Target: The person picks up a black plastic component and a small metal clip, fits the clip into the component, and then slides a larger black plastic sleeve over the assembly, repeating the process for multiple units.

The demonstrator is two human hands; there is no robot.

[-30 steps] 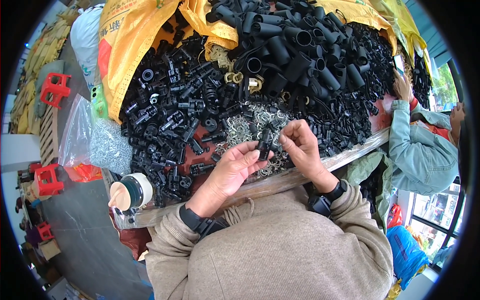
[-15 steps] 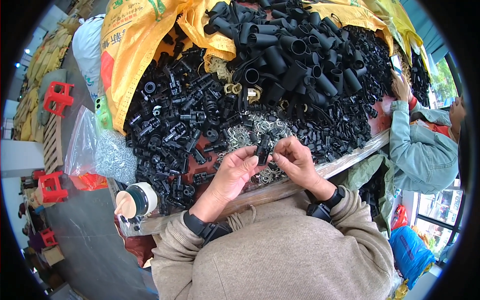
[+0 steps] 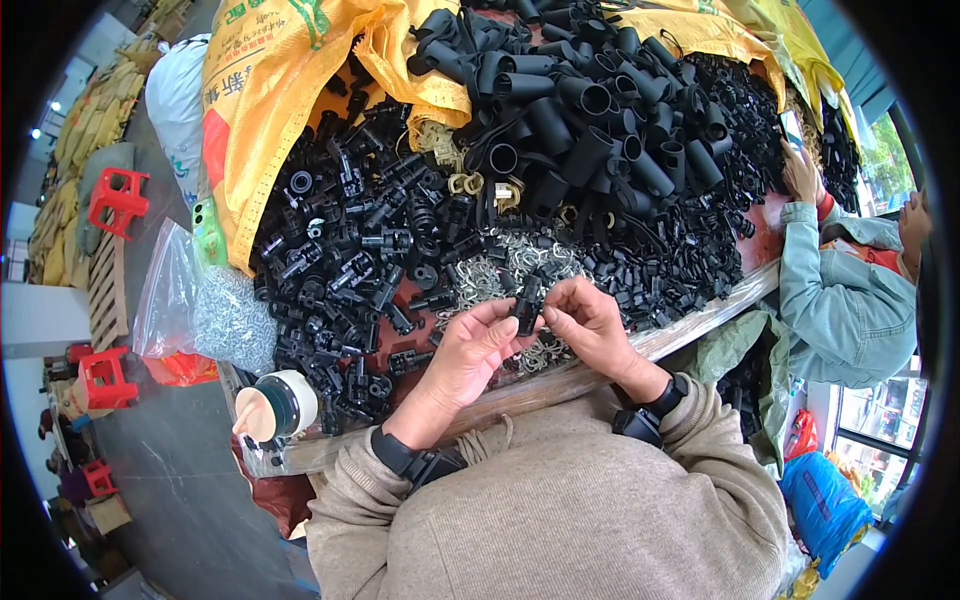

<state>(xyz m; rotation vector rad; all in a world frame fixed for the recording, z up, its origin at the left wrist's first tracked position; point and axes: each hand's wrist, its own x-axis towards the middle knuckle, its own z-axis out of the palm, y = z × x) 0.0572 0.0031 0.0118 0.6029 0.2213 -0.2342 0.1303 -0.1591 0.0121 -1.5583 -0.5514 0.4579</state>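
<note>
My left hand (image 3: pixel 470 352) pinches a small black plastic fitting (image 3: pixel 528 306), held upright above the table's near edge. Close at its right side is my right hand (image 3: pixel 592 328), thumb and forefinger pressed together; whatever they grip is too small or hidden to make out. Beneath and behind both hands lies a heap of silvery metal clips (image 3: pixel 512 262). To the left spreads a pile of black plastic assemblies (image 3: pixel 345 240) like the one I hold. Wide black tubes (image 3: pixel 590 100) are stacked at the back.
A white and dark-green jar (image 3: pixel 290 400) stands at the table's left corner, near a clear bag of screws (image 3: pixel 232 315). Yellow woven sacks (image 3: pixel 290 80) rise behind. Small black parts (image 3: pixel 690 250) cover the right side, where another person's hand (image 3: pixel 802 175) holds a phone-like object.
Both hands keep almost the same place and grip. The black fitting appears slightly shifted between my fingers; the surroundings look unchanged.
</note>
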